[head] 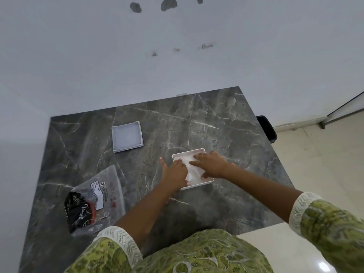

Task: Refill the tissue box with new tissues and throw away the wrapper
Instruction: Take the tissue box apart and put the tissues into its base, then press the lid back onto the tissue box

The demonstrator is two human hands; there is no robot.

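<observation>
Hands pressing flat: your left hand [175, 170] and right hand [211, 164] spread open fingers on white tissues [194, 173] inside the square white box [198, 151]; grey square lid [127, 136] lies at ten o'clock, nearer your left hand.

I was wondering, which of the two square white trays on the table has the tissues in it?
The tray nearer the person, under both hands, holds the tissues; the other tray, farther left, is empty.

left hand [174, 171]: your palm is down, fingers curled, thumb out | right hand [211, 164]: flat, fingers spread | both your forearms reach forward, converging
</observation>
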